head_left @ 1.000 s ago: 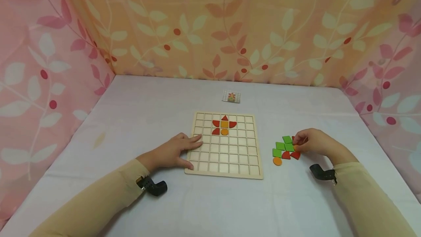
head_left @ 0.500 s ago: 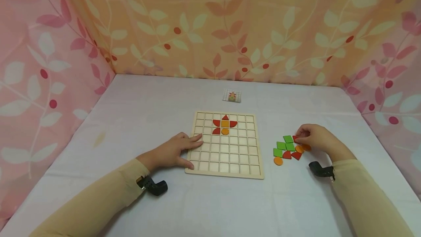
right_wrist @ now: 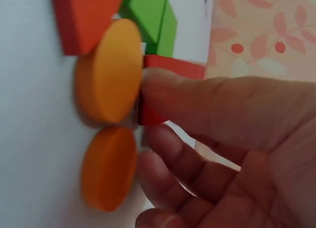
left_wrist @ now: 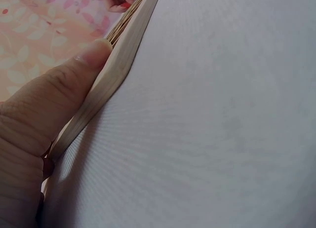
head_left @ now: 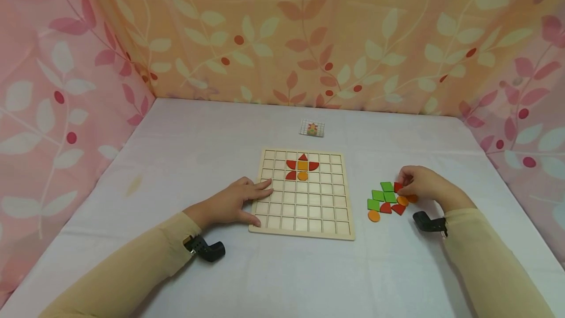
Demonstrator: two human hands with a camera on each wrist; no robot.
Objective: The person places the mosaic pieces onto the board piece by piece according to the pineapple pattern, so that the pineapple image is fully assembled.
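My left hand (head_left: 234,202) rests on the left edge of a wooden grid board (head_left: 304,210), fingers spread over its rim. In the left wrist view the thumb (left_wrist: 74,75) lies along the board's edge. Over a cluster of loose pieces to the right, my right hand (head_left: 423,183) pinches a red wooden piece (right_wrist: 163,102) with its thumb; the index finger is partly hidden. Two orange discs (right_wrist: 116,72) lie beside that thumb. On the board sit a red triangle (head_left: 303,157), an orange square (head_left: 302,165), an orange disc (head_left: 302,176) and several red quarter-circles (head_left: 291,175).
Green diamond-like pieces (head_left: 377,195), red pieces (head_left: 385,208) and another orange disc (head_left: 373,216) lie on the white cloth right of the board. A small pattern card (head_left: 312,128) lies behind the board. Patterned curtains (head_left: 282,38) enclose the table's back and sides.
My right hand has moved slightly up and away from the orange discs, uncovering them, and its fingertips are now at the red piece. The left hand has stayed on the board.
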